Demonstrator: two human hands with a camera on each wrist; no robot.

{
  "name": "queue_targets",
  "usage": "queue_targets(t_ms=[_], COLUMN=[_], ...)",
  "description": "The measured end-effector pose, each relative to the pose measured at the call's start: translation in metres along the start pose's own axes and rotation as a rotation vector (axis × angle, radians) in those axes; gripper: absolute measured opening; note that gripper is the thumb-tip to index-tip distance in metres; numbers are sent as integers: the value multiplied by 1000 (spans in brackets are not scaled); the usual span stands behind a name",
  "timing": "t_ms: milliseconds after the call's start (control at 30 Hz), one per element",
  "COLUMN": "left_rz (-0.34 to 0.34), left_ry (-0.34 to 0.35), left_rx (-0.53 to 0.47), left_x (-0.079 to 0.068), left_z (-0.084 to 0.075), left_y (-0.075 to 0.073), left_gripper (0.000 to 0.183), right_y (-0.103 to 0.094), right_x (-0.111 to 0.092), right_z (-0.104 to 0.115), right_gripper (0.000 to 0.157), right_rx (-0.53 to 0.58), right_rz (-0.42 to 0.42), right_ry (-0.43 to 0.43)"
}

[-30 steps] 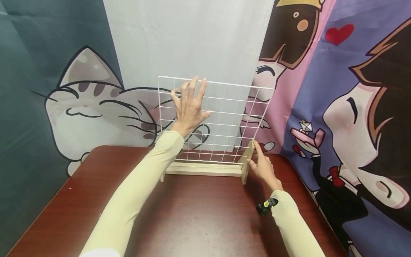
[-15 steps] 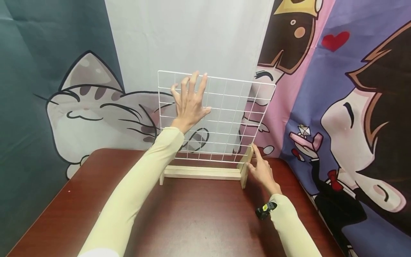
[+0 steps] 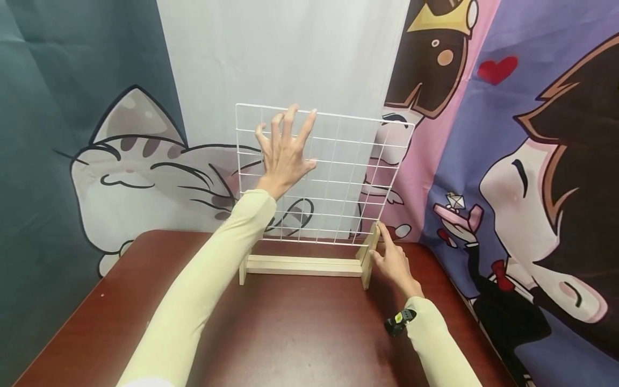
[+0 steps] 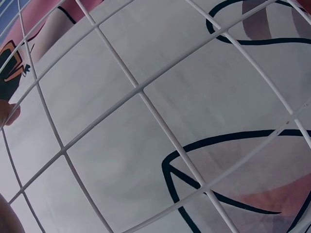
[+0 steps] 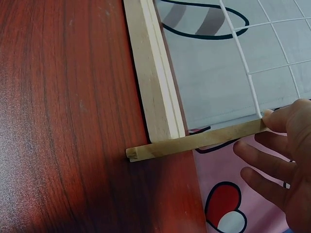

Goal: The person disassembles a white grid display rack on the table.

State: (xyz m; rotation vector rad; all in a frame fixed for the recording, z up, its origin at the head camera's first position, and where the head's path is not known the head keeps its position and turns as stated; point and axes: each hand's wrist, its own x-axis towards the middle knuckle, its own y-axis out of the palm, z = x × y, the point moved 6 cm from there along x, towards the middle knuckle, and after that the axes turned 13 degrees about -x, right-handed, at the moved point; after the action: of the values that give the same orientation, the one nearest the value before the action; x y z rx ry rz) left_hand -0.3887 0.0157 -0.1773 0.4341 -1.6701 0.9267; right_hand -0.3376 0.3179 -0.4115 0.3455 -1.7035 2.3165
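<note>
A white wire grid panel point(image 3: 333, 161) stands behind and above a pale wooden stand point(image 3: 302, 266), whose crossbar joins two end pieces. My left hand point(image 3: 284, 153) lies spread over the grid's upper left, fingertips near the top wire. Only bits of its fingers point(image 4: 8, 114) show at the left wrist view's edge. With my right hand point(image 3: 394, 260) I pinch the top of the right wooden end piece point(image 5: 194, 141), thumb and index finger at its end. In the right wrist view the grid's side wire meets that end right at the fingertip.
The stand sits on a dark red wooden table point(image 3: 300, 333), towards its far edge. Printed cloth hangs close behind and to the sides, with a cartoon cat point(image 3: 135, 177) on the left. A black strap device point(image 3: 400, 321) is on my right wrist.
The grid and my left hand have risen relative to the wooden stand, and the gap between bottom wire and crossbar has widened. My right hand stays at the end piece. The head view has tilted up.
</note>
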Motion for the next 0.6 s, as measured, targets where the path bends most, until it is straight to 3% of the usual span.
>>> queue_targets(t_ms=[600], left_rz=[0], left_ry=[4], left_rx=[-6], left_x=[12], left_z=[-5], left_y=[-9], left_gripper=[105], right_y=[3], right_x=[-1], right_z=[-3], right_gripper=[90], right_rx=[-17], right_rz=[-23], right_ry=[-10])
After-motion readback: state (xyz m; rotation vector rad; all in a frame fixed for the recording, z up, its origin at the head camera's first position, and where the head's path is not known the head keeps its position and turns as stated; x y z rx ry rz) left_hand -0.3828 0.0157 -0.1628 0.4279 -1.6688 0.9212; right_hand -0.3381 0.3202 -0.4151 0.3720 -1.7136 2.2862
